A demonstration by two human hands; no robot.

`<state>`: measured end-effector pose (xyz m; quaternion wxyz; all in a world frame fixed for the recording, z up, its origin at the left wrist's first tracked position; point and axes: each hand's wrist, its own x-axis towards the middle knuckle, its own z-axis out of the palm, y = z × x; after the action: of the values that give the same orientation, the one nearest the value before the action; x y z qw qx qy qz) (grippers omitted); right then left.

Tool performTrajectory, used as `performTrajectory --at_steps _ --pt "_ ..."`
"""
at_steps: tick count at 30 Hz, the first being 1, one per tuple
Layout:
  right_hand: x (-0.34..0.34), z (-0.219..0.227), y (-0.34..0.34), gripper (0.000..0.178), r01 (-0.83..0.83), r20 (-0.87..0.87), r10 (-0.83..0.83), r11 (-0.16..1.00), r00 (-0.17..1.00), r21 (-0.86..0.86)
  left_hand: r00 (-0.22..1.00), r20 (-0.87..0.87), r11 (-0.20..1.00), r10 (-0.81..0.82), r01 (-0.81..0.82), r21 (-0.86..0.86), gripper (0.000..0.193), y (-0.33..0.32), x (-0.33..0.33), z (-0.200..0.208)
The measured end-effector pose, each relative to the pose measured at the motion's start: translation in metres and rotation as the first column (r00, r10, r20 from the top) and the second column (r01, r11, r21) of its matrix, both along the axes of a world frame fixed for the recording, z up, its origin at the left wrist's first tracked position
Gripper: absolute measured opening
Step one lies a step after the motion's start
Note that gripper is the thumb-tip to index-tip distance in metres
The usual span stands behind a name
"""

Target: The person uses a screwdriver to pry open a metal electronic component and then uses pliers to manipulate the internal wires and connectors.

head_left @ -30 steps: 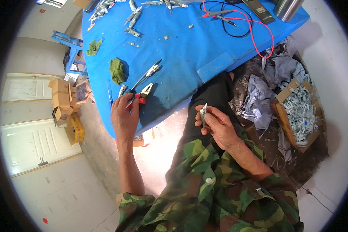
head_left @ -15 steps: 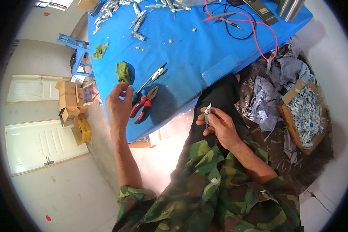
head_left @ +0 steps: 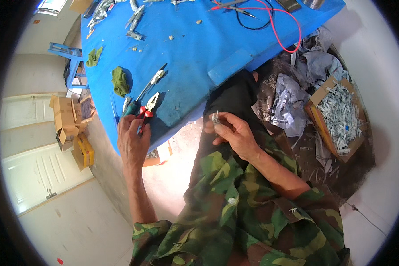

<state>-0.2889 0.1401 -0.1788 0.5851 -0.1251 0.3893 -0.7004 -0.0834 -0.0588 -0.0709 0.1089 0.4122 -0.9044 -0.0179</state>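
At the blue table's near left edge, my left hand (head_left: pixel 134 135) has its fingers closed round the red-and-black handles of a pair of pliers (head_left: pixel 152 101). The pliers' jaws point away from me. Just beyond those fingers lies a screwdriver (head_left: pixel 132 107) with a green handle; a slim whitish part (head_left: pixel 157 76) rests along its shaft. Over my lap, my right hand (head_left: pixel 235 135) pinches a small grey-and-white part (head_left: pixel 215 117) between thumb and fingers. Most of that part is hidden by the fingers.
The blue table (head_left: pixel 186 48) bears green cloths (head_left: pixel 119 82), several grey parts (head_left: pixel 135 20) and test leads (head_left: pixel 275 31). A carton of white pieces (head_left: pixel 339 119) stands at the right beside grey cloth (head_left: pixel 290 106). Cardboard boxes (head_left: pixel 64 113) and a blue chair (head_left: pixel 73 62) are at the left.
My left hand has come down onto the pliers' handles and closed on them. My right hand still holds the small part, now turned differently. The whole view has shifted.
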Motion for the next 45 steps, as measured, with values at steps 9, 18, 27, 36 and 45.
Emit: performTrajectory --at_steps 9,18,27,36,45 --pt "0.004 0.006 -0.003 0.032 0.059 -0.044 -0.058 0.998 0.997 0.028 0.999 -0.04 0.998 0.034 -0.032 0.061 0.015 0.013 -0.004 -0.004" --pt "0.003 0.009 -0.003 0.032 0.066 -0.07 -0.063 0.997 0.996 0.041 0.982 -0.113 0.952 0.152 -0.115 0.283 0.016 0.013 0.002 -0.008" --pt "0.0 0.009 0.0 0.032 0.047 -0.064 -0.043 0.998 0.997 0.048 0.385 -0.588 0.395 0.711 0.472 0.788 0.051 0.07 -0.011 0.023" --pt "-0.002 0.005 0.006 0.032 0.031 -0.081 -0.033 0.999 0.996 -0.026 0.598 -0.406 0.145 0.692 0.435 0.889 0.055 0.127 -0.021 -0.015" --pt "-0.002 -0.002 0.008 0.03 0.06 0.042 -0.057 0.995 0.998 -0.076 0.59 -0.224 -0.11 0.775 0.475 0.873 0.054 0.136 -0.012 -0.019"
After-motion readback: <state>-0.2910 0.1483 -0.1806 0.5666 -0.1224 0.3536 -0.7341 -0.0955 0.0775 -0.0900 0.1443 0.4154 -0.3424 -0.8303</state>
